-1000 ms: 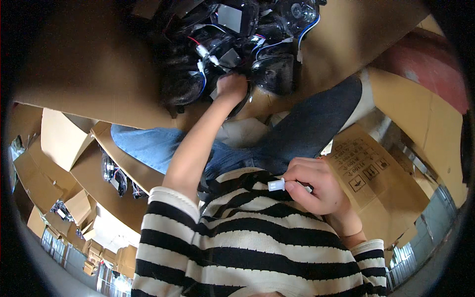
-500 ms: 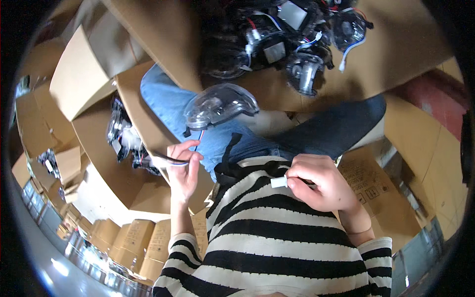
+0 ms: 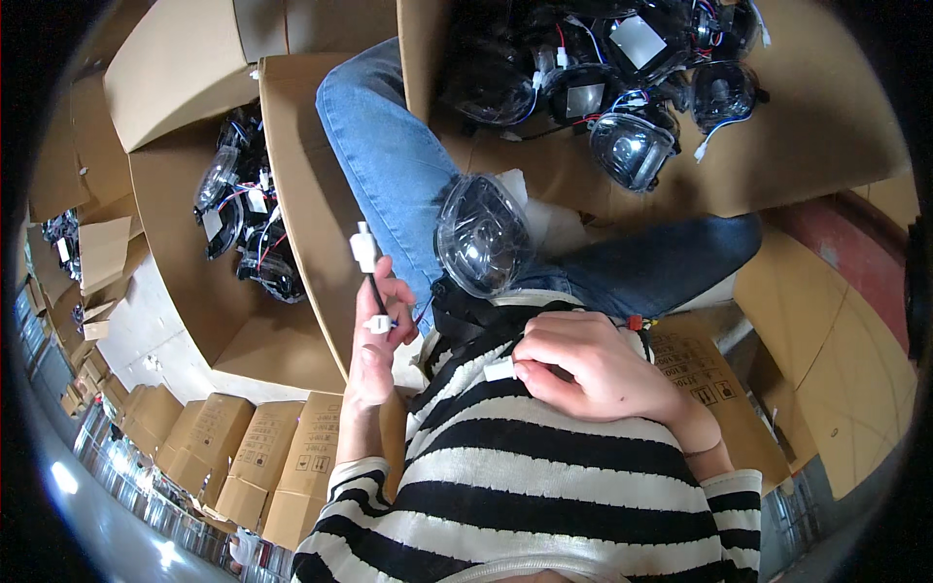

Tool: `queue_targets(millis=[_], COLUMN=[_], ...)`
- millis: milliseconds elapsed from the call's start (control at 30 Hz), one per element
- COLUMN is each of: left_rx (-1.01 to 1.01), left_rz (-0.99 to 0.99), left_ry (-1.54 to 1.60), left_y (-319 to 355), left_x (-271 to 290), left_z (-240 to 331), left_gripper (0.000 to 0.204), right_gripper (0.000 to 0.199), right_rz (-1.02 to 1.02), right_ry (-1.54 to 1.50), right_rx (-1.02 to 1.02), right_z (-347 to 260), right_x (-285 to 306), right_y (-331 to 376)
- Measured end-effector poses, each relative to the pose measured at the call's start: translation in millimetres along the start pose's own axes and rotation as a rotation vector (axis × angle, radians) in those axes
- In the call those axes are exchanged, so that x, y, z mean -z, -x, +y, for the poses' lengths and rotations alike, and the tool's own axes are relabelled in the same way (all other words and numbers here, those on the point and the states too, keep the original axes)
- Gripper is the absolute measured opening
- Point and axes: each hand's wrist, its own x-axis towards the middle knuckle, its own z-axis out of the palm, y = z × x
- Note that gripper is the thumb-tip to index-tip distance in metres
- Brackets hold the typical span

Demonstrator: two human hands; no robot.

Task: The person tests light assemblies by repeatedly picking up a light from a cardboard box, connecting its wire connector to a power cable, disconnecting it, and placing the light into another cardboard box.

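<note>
A clear-covered vehicle lamp (image 3: 483,236) lies in my lap between the legs, its rounded lens up. Beside it, my left hand (image 3: 377,335) grips a dark cable (image 3: 375,291). A white connector (image 3: 364,249) stands up at the cable's upper end, and a second white connector (image 3: 379,324) sits at the fingers. Before the striped top, my right hand (image 3: 603,367) is closed, pinching a small white plug (image 3: 499,369) between thumb and forefinger. A red connector (image 3: 635,323) pokes out past its far side. The rest of what it holds is hidden by the palm.
An open carton (image 3: 797,165) ahead holds several dark lamps (image 3: 632,151) with coloured wires. At the left, another carton (image 3: 301,185) holds more wired lamps (image 3: 255,223). Closed cartons (image 3: 258,457) line the lower left. A printed cardboard sheet (image 3: 714,394) lies at the right.
The lamp has turned and settled lower in my lap. The left hand has shifted, bringing two white connectors into view. The right hand has moved left with the plug. The view has swung.
</note>
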Motion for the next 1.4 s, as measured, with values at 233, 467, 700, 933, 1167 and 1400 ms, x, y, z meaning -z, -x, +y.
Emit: queue_targets(millis=[233,467,700,933,1167,1400], left_rx=[0.129,0.052,-0.035,-0.193,-0.27,-0.042], left_rz=[-0.191,-0.239,-0.274,-0.286,-0.337,-0.274], left_ry=[-0.217,0.117,0.048,-0.292,-0.21,-0.162], left_y=[-4.7,-8.2,-14.7,-21.9,-25.4,-12.8], left_x=[-4.6,0.9,-2.2,-7.8,-14.5,3.5], left_z=[7.3,2.9,6.0,18.1,15.8,17.5], left_gripper=[0.038,0.011,0.018,0.021,0.032,0.022], right_gripper=[0.009,0.01,0.011,0.012,0.01,0.004], right_rz=[0.078,0.038,0.033,0.042,0.086,0.107], right_ry=[-0.015,-0.016,-0.08,0.136,0.209,-0.096], right_rx=[-0.021,-0.042,-0.102,-0.006,-0.045,-0.075], right_z=[13.3,16.1,14.7,16.4,19.1,11.4], right_x=[-12.6,-14.9,-14.6,-13.7,-14.6,19.4], right_y=[-17.9,-27.1,-29.1,-27.9,-22.3,-14.0])
